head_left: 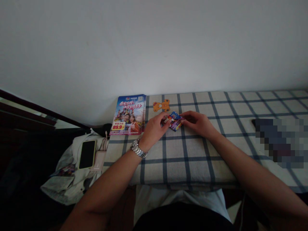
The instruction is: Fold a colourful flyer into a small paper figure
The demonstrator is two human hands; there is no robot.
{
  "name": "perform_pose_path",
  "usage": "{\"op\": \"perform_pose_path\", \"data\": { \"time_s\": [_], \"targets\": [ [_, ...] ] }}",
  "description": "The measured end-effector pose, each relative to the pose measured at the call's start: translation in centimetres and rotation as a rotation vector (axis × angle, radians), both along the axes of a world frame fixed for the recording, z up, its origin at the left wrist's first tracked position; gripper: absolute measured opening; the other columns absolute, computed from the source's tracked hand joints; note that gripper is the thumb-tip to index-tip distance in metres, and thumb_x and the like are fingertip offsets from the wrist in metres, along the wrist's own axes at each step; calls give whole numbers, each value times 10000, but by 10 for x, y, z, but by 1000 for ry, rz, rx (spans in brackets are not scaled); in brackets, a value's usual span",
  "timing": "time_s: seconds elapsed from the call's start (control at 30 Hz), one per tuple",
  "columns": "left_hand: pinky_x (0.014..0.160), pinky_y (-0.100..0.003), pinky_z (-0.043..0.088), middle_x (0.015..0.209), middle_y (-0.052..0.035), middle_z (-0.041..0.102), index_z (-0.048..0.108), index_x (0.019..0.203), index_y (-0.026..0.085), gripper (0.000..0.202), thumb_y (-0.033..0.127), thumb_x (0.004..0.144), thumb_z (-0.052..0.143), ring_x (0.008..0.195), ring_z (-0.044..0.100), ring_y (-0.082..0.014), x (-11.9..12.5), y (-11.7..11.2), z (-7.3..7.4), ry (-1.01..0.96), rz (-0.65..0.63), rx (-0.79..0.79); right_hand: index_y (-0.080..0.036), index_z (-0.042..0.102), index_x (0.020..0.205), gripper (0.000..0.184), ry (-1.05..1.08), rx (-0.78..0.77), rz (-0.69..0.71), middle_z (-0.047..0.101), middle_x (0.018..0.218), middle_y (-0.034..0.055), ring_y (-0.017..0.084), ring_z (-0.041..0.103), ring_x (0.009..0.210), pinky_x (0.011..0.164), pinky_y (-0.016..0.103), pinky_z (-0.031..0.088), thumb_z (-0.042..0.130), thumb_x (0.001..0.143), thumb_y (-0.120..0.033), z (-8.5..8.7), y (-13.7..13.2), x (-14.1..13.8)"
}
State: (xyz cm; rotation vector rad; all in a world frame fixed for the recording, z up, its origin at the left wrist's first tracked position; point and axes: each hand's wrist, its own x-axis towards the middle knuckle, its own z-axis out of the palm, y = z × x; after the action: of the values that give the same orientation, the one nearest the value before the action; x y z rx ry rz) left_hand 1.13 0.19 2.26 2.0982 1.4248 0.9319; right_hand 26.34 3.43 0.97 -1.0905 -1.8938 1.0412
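Note:
Between my hands is a small folded paper flyer (175, 121), blue and purple with bits of yellow, held just over the checked tablecloth. My left hand (157, 125), with a metal watch (139, 148) on its wrist, pinches the flyer's left side. On the other side, my right hand (196, 122) has its thumb and fingers closed on the right edge. Parts of the paper are hidden by my fingers. A stack of printed flyers (128, 114) in similar colours lies to the left, near the wall. Just behind my hands is a flat orange teddy bear figure (161, 105).
The checked cloth (197, 160) covers the table, which meets a plain wall (183, 48). At the right lies a dark, pixelated object (276, 141). Left of the table, a phone (88, 154) rests on pale fabric (62, 189), beside a dark rail (43, 107).

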Motion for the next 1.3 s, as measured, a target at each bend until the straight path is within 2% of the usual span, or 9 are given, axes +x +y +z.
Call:
{"op": "perform_pose_path", "data": {
  "time_s": [0.23,0.33,0.53,0.8,0.93,1.2,1.3],
  "targets": [
    [822,-324,584,1130,-39,784,663,1226,235,177,249,1072,576,942,747,-177,0,1,-1,4,12,19,-265,759,1228,363,-17,21,-29,814,1116,67,270,786,961,896,454,674,786,916,-448,-6,3,1],
    [794,-316,583,1110,-38,790,663,1225,233,175,245,1066,592,915,749,-175,1,1,-1,2,6,14,-271,763,1223,355,-2,27,-25,814,1131,65,270,788,968,895,445,677,786,916,-448,-6,3,0],
    [833,-331,595,1138,-45,786,669,1233,229,182,269,1074,590,972,749,-187,1,1,-2,4,0,22,-264,769,1199,337,-17,60,-58,816,1102,71,272,788,960,890,456,675,773,925,-459,-6,4,0],
    [1010,-406,593,1290,-61,755,675,1300,234,254,222,1079,551,1147,725,-213,-1,2,-2,8,-2,60,-263,767,1169,289,12,58,-94,809,1130,72,283,784,1004,940,479,658,754,938,-436,-8,7,2],
    [1046,-424,579,1307,-61,748,673,1312,229,259,225,1085,548,1183,713,-220,-1,2,-3,1,-11,54,-263,765,1164,278,17,51,-97,810,1123,69,282,782,1008,934,474,657,755,937,-424,-7,6,2],
    [1025,-408,580,1275,-63,758,681,1287,224,240,211,1076,566,1144,721,-215,0,2,-1,-11,-12,55,-255,762,1157,293,21,39,-109,814,1102,68,274,786,986,927,464,656,761,928,-438,-6,5,1],
    [956,-373,592,1204,-59,770,669,1324,232,279,201,1056,597,1047,733,-198,0,1,1,-20,-6,26,-260,764,1148,286,23,40,-107,815,1085,66,272,785,968,909,463,659,758,929,-444,-4,5,0]
  ]
}}
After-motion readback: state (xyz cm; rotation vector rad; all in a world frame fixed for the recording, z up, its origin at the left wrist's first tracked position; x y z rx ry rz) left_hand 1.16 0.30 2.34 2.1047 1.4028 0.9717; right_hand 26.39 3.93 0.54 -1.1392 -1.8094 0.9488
